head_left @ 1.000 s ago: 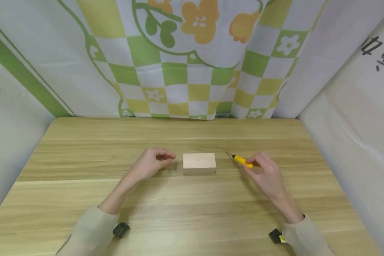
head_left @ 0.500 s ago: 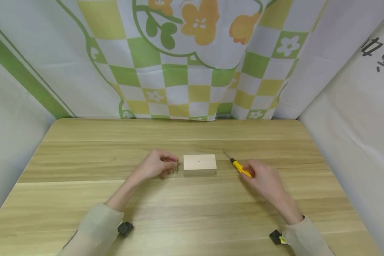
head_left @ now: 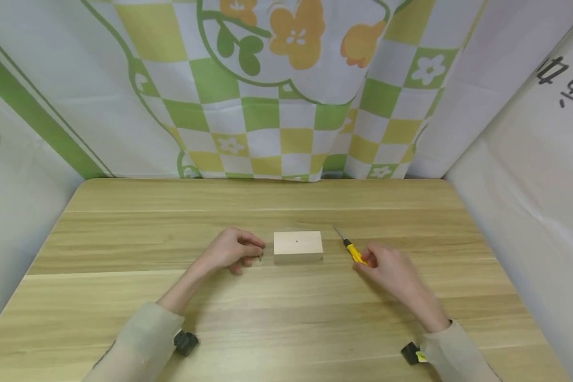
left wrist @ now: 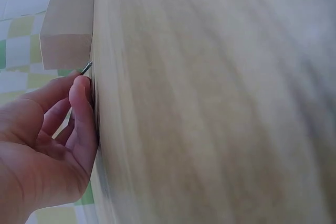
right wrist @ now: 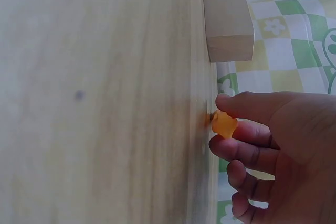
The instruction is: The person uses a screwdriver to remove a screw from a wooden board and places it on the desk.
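Observation:
A pale wooden block (head_left: 298, 243) with a small dark hole in its top sits on the table between my hands. My left hand (head_left: 231, 249) is just left of the block. Between its thumb and index finger it pinches a small metal screw (left wrist: 86, 68), whose threaded end sticks out close to the tabletop. To the right of the block, my right hand (head_left: 391, 270) grips the yellow handle of a screwdriver (head_left: 353, 251). The thin shaft points away and to the left, low over the table. In the right wrist view the handle's end shows between thumb and fingers.
The wood-grain table (head_left: 286, 329) spreads around the block. A checked, flowered curtain (head_left: 296, 116) hangs at its back edge, with white cloth walls on both sides. Black wrist cameras are at both sleeves.
My right hand has come nearer to me, and the screwdriver has swung so its tip points more away. My left hand has shifted slightly toward me, keeping the screw.

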